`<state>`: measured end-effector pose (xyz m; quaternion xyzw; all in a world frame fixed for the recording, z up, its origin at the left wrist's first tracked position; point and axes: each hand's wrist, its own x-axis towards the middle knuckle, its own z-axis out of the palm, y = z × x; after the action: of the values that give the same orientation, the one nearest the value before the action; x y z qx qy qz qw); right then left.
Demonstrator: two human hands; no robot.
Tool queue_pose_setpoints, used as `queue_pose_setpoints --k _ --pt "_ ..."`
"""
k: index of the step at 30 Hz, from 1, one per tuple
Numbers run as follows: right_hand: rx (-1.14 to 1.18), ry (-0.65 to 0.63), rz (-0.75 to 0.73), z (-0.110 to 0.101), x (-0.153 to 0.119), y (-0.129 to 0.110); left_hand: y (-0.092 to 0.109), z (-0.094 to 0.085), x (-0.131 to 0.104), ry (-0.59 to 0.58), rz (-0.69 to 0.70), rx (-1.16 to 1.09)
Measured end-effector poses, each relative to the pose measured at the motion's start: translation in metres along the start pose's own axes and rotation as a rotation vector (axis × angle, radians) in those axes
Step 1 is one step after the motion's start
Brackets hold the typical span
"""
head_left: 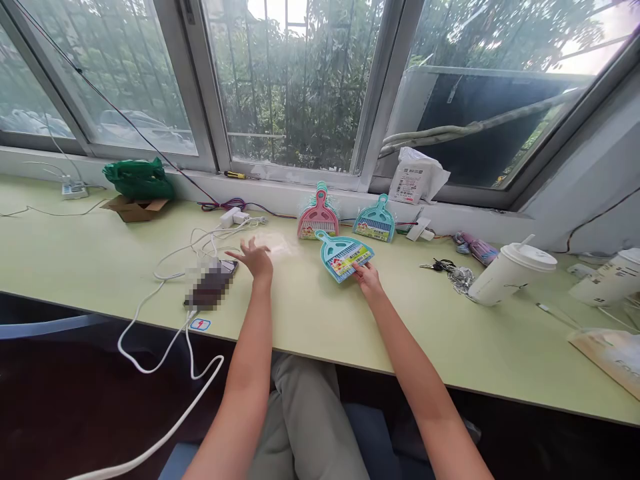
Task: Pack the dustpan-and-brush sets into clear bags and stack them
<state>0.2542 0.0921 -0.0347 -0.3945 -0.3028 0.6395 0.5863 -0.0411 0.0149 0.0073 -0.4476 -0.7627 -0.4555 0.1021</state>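
My right hand [369,280] grips the lower right edge of a teal dustpan set [344,257] with a yellow label, its handle pointing up and left. My left hand [256,259] is raised with its fingers spread and holds nothing, just right of a phone [211,285] that is partly blurred out. Behind the held set, a pink dustpan set [319,217] stands at the front of a stack by the window sill. To its right another teal dustpan set [376,220] leans near the sill.
White cables [150,297] loop over the table's [310,320] left front edge. A green bag [139,177] sits in a cardboard box [134,209] at the back left. Keys [440,265], a white cup [510,275] and a second cup [607,279] stand right.
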Motion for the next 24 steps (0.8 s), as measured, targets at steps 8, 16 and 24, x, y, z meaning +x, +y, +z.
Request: queue_pose_setpoints --k 8,16,24 --pt "-0.046 0.006 0.003 -0.003 0.001 -0.001 0.01 0.044 -0.004 -0.058 0.029 -0.187" --pt "-0.084 -0.062 -0.025 0.001 -0.005 -0.002 0.013 0.047 -0.01 -0.471 -0.01 0.041" --pt "-0.095 -0.139 -0.021 0.004 -0.013 -0.007 0.007 0.043 -0.016 -0.43 -0.012 0.33"
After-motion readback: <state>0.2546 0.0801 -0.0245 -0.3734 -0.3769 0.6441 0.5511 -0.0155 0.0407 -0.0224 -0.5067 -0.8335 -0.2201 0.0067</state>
